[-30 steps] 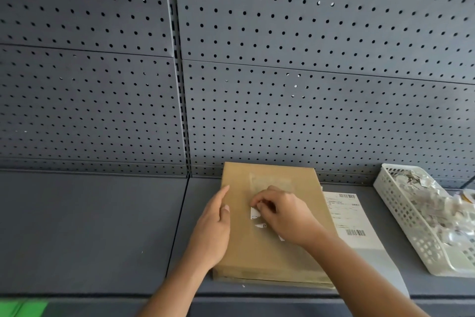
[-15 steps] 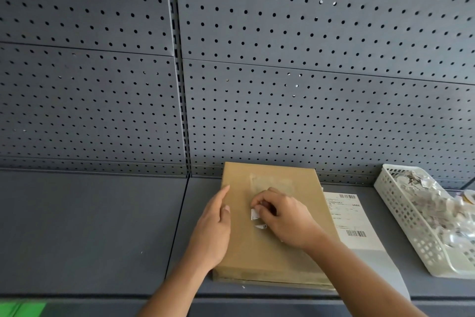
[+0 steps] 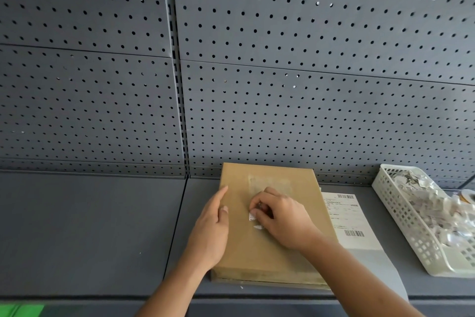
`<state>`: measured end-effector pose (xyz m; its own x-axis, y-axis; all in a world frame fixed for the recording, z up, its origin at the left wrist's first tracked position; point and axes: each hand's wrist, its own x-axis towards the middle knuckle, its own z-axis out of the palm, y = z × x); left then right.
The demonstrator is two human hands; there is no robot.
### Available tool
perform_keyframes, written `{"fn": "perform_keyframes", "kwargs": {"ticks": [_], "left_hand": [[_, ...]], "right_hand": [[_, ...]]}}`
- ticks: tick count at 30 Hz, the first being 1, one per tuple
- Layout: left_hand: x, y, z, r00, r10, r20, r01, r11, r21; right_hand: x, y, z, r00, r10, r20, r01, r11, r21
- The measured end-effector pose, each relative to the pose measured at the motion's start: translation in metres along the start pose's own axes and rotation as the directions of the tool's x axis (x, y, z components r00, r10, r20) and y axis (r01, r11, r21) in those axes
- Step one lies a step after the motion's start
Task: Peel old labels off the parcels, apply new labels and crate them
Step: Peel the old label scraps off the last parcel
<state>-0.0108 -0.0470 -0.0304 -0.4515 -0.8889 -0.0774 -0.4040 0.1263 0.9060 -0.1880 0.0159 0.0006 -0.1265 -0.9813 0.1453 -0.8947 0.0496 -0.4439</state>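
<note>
Pegboard (image 3: 308, 85) backed a grey shelf (image 3: 90, 226), where the left hand (image 3: 213, 229) lay with fingers straight, pressing the left edge of the brown parcel (image 3: 270, 260), which sat flat at mid-shelf near the board. On the parcel's top the right hand (image 3: 282, 221) had its fingers curled, pinching a white scrap (image 3: 252, 217) of old label. Just right of the parcel lay a printed label (image 3: 347, 219), and farther right a white basket (image 3: 401, 216) held torn paper.
</note>
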Motion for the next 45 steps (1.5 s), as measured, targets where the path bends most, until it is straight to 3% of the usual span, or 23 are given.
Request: {"fn": "perform_keyframes", "kwargs": {"ticks": [5,9,14,16,22,27,33,40,45], "left_hand": [[0.001,0.001,0.001,1.000,-0.001,0.004,0.001,1.000,0.001],[0.001,0.000,0.000,1.000,-0.004,-0.002,0.004,1.000,-0.005],[0.001,-0.001,0.001,1.000,-0.006,0.000,0.006,1.000,0.002],[0.001,-0.002,0.001,1.000,-0.008,0.000,0.008,1.000,0.002],[0.001,-0.001,0.001,1.000,-0.011,0.004,0.011,1.000,-0.002],[0.000,0.001,0.001,1.000,-0.005,0.003,0.005,1.000,0.007],[-0.001,0.002,0.001,1.000,-0.004,0.009,0.004,1.000,0.010],[-0.001,0.001,0.001,1.000,-0.005,0.004,0.005,1.000,0.010],[0.000,0.002,0.001,1.000,-0.003,0.006,0.003,1.000,0.008]], "right_hand": [[-0.002,0.003,-0.001,1.000,0.003,0.007,-0.003,1.000,0.029],[-0.007,0.007,-0.009,0.998,0.007,0.066,-0.020,0.979,0.205],[-0.013,0.010,-0.023,0.983,0.175,0.053,-0.173,0.803,0.570],[-0.013,0.010,-0.028,0.971,0.237,0.032,-0.202,0.743,0.638],[-0.006,0.015,-0.025,0.955,0.296,-0.036,-0.235,0.822,0.518],[0.005,0.011,-0.017,0.968,0.244,-0.055,-0.216,0.927,0.306],[0.012,0.013,-0.004,0.974,0.216,-0.065,-0.206,0.970,0.130],[0.014,0.011,-0.002,0.981,0.192,-0.036,-0.190,0.980,0.059],[0.013,0.017,-0.002,0.974,0.210,-0.091,-0.195,0.970,0.145]]}}
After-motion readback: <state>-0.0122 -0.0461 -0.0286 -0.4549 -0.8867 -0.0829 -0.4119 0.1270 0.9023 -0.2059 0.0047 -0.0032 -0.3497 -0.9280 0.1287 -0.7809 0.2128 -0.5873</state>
